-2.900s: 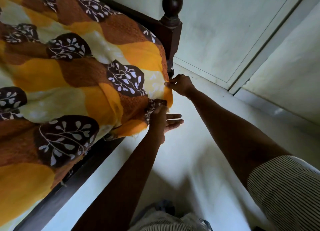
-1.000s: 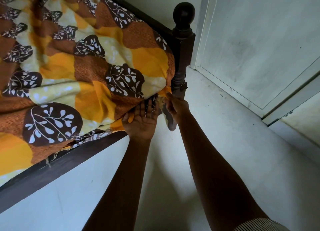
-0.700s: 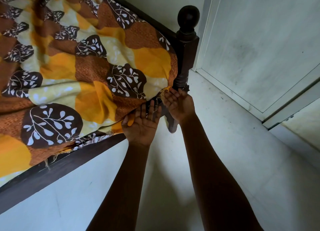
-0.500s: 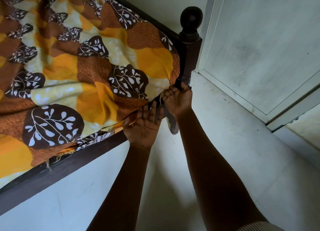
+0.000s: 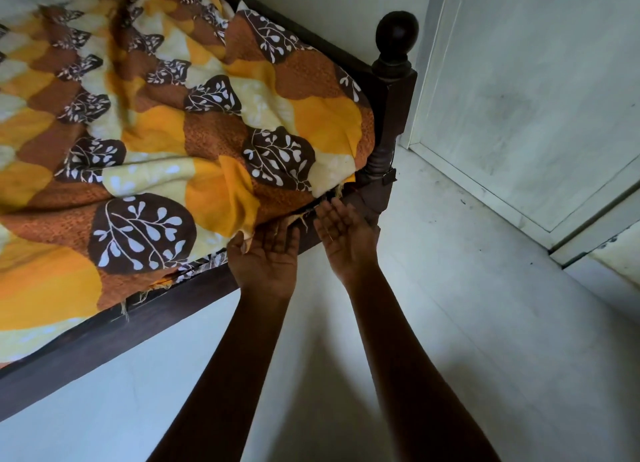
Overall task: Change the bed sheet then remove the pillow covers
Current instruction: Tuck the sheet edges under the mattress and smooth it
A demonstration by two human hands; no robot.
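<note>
Palms up, fingers straight: left hand [image 5: 265, 255] at the sheet [image 5: 207, 150] hem, right hand [image 5: 343, 234] alongside, post [image 5: 393, 115] just beyond. Fingertips under fabric? Can't tell.

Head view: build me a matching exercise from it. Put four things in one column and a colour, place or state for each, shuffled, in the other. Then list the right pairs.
Column one
1. bed sheet
2. bedpost
3. left hand
4. right hand

Column two
A. open, palm up, close beside the lower part of the post
B. dark wood with a round knob on top
C. open, palm up, thumb at the hanging yellow fold
D. orange, yellow and brown with white leaf prints

Pairs: 1-D, 2-B, 3-C, 4-A
</note>
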